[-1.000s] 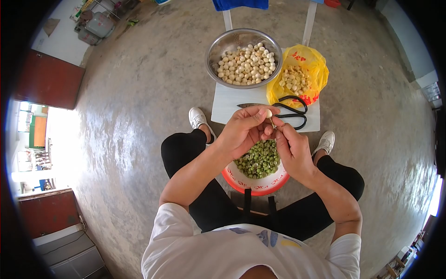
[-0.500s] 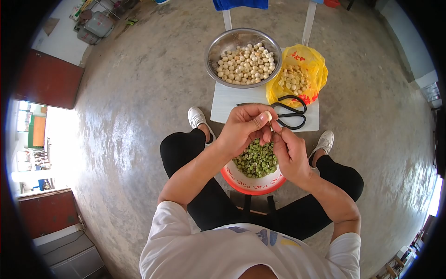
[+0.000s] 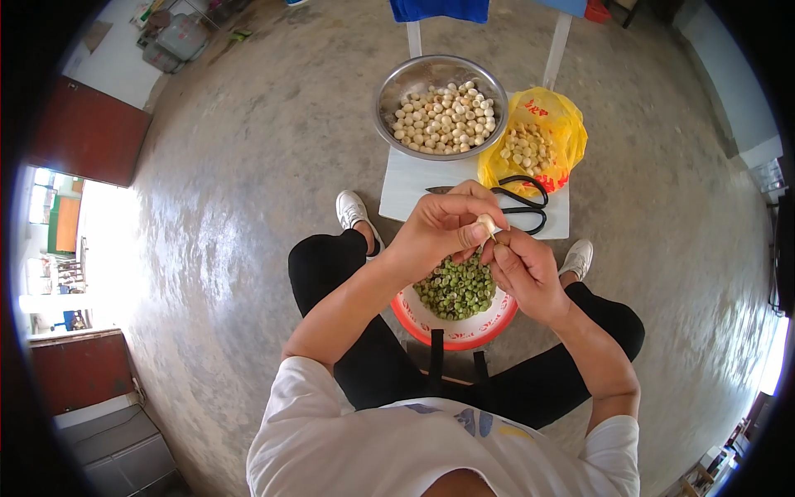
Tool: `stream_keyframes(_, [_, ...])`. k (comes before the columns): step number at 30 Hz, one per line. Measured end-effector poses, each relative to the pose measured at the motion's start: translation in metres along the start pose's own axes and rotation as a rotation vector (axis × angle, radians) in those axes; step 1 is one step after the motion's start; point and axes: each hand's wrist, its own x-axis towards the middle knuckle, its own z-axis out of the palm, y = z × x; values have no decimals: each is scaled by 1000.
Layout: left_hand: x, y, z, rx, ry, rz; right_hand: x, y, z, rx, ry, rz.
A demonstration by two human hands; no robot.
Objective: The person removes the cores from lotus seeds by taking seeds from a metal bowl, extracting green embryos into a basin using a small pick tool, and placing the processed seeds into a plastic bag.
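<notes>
Between thumb and fingers, my left hand [image 3: 443,228] pinches a small pale round piece [image 3: 487,222]. My right hand [image 3: 530,272] is closed at its lower right side, its fingertips on a thin sliver that touches the piece. Below both hands sits a red-rimmed white bowl [image 3: 476,338] holding green pieces [image 3: 455,291]. Beyond them, a steel bowl [image 3: 389,137] of similar pale round pieces [image 3: 443,118] stands on a white stool [image 3: 403,186]. To its right lies an open yellow plastic bag [image 3: 570,137] with pale pieces inside. Black-handled scissors [image 3: 538,207] rest partly behind my hands.
My legs [image 3: 327,269] spread on both sides of the red-rimmed bowl. A blue cloth [image 3: 439,8] hangs beyond the stool. Gas cylinders [image 3: 182,37] stand at the far left, near a dark red door panel [image 3: 91,128].
The pale piece has turned in my left fingers and sits slightly lower and farther right. My right hand has shifted a little rightward with it. The view has tilted slightly.
</notes>
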Motion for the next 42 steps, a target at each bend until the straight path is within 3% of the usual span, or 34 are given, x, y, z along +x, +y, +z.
stream_keyframes(6, [-5, 4, 6, 79, -20, -38, -3, 13, 4, -54, 30, -136])
stream_keyframes(9, [-5, -6, 7, 187, -33, 59, -4, 13, 6, 100, 48, -67])
stream_keyframes(15, [-7, -6, 11, 296, -28, 83, -3, 19, -11, 188, -134, -149])
stream_keyframes(18, [-8, -1, 12, 396, -6, 77, -1, 14, -5, 109, -13, -155])
stream_keyframes(19, [-8, 1, 11, 435, -2, 75, 0, 14, -6, -45, 28, -202])
stream_keyframes(21, [-8, 4, 12, 301, 32, 27, 3, 16, -8, -356, 110, -294])
stream_keyframes(27, [-9, 0, 9, 263, 89, 87, 8, 12, -10, -691, 205, -488])
stream_keyframes(38, [-14, 8, 9, 177, 144, 134, 9, 10, -15, -698, 210, -568])
stream_keyframes(42, [-15, 4, 2, 266, 68, 136, 8, 16, -21, -689, 201, -616])
